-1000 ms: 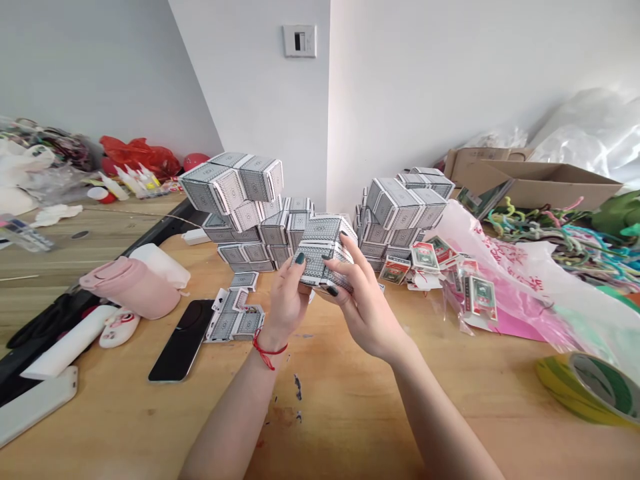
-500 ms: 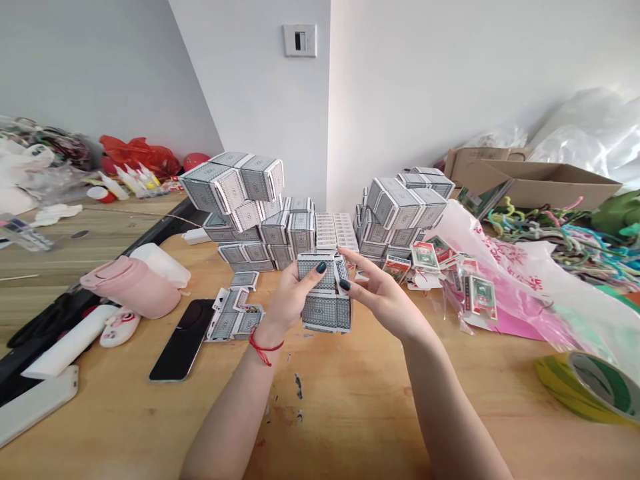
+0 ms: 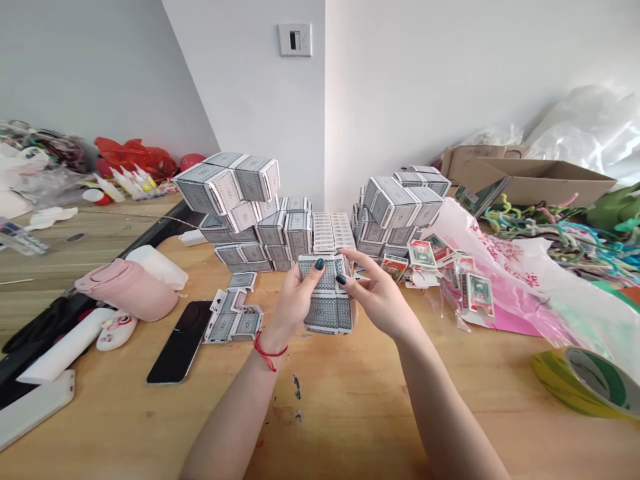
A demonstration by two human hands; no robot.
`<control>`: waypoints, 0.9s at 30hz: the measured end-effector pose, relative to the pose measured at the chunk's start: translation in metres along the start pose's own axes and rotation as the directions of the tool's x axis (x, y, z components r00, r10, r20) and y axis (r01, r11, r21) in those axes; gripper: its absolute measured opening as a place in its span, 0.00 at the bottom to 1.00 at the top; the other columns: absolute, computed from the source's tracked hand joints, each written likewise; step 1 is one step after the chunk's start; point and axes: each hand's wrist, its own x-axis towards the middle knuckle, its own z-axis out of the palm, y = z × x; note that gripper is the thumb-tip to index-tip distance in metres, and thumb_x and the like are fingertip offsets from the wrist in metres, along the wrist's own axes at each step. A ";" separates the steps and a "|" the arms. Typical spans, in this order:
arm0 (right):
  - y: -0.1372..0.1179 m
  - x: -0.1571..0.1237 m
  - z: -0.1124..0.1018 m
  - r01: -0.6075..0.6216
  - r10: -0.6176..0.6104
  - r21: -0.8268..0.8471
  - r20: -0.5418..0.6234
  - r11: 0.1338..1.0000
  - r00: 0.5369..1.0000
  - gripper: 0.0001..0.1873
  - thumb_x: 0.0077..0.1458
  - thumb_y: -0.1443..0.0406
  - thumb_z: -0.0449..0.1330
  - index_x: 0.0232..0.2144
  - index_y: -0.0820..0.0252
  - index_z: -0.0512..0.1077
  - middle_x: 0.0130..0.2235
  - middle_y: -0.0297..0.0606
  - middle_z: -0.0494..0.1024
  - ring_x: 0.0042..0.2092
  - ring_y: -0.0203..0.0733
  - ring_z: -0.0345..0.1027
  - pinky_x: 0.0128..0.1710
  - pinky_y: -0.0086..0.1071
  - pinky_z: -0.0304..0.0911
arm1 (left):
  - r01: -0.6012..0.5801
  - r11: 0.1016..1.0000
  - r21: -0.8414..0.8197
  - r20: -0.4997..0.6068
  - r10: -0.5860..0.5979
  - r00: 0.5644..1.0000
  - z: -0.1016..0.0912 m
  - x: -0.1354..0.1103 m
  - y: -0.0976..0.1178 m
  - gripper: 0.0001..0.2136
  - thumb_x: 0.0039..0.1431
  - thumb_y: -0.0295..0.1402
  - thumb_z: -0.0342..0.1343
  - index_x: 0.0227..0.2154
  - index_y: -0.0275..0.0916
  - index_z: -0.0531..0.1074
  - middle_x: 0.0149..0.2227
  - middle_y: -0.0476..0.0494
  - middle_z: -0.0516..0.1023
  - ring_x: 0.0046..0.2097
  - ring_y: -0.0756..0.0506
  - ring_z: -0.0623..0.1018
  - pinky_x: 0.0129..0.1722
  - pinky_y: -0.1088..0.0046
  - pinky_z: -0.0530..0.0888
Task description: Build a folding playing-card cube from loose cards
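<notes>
Between my two hands is a block of folded playing cards (image 3: 327,310), its patterned backs facing out. My left hand (image 3: 291,297) grips its left side, thumb on the upper face and the other fingers hidden behind. From the right, my right hand (image 3: 377,293) presses thumb and fingers against the block's upper right edge. Just behind stands a structure of joined card cubes, with a left stack (image 3: 227,193), a right stack (image 3: 403,203) and a row of white card faces (image 3: 333,230) in the middle. Loose folded cards (image 3: 233,317) lie to the left.
A black phone (image 3: 179,343), a pink bottle (image 3: 133,287) and a white mouse (image 3: 116,331) lie on the left. At right are boxed card decks (image 3: 477,297), plastic bags (image 3: 505,260), a roll of yellow tape (image 3: 550,380) and a cardboard box (image 3: 545,183).
My right thumb and fingers have pushed inward, and the piece at the block's upper right now sits flush with it. The view has shifted slightly.
</notes>
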 end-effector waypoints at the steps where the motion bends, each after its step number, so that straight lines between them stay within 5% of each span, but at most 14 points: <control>1: 0.000 0.000 0.000 -0.032 0.032 0.018 0.006 0.999 0.999 0.23 0.53 0.62 0.54 0.53 0.51 0.61 0.51 0.41 0.68 0.35 0.38 0.70 0.35 0.37 0.70 | -0.009 1.000 0.011 -0.010 0.009 1.000 0.001 0.000 -0.001 0.12 0.51 0.39 0.57 0.36 0.38 0.73 0.37 0.43 0.78 0.42 0.43 0.76 0.42 0.67 0.72; 11: -0.004 -0.001 0.006 -0.049 0.039 -0.085 -0.107 0.995 0.993 0.22 0.52 0.60 0.55 0.51 0.49 0.63 0.53 0.40 0.64 0.45 0.42 0.65 0.42 0.39 0.65 | 0.027 0.998 0.060 -0.004 -0.027 1.000 0.005 -0.002 0.000 0.16 0.49 0.38 0.59 0.41 0.38 0.69 0.44 0.42 0.75 0.48 0.41 0.73 0.47 0.64 0.69; 17: -0.005 0.000 0.010 -0.045 0.028 -0.111 -0.146 0.993 0.989 0.22 0.53 0.59 0.55 0.51 0.48 0.64 0.53 0.41 0.63 0.48 0.44 0.64 0.44 0.39 0.64 | 0.068 0.994 0.082 0.159 -0.080 0.984 -0.006 -0.002 0.010 0.18 0.47 0.32 0.61 0.42 0.37 0.68 0.44 0.41 0.75 0.46 0.41 0.74 0.46 0.65 0.70; 27: -0.008 -0.002 -0.007 -0.230 0.167 0.249 0.251 0.941 0.953 0.28 0.53 0.59 0.55 0.56 0.48 0.56 0.49 0.38 0.69 0.37 0.37 0.70 0.41 0.40 0.69 | 0.160 0.981 0.110 0.177 -0.178 0.968 -0.008 -0.003 0.019 0.19 0.47 0.30 0.61 0.43 0.35 0.67 0.42 0.40 0.76 0.42 0.43 0.76 0.42 0.67 0.72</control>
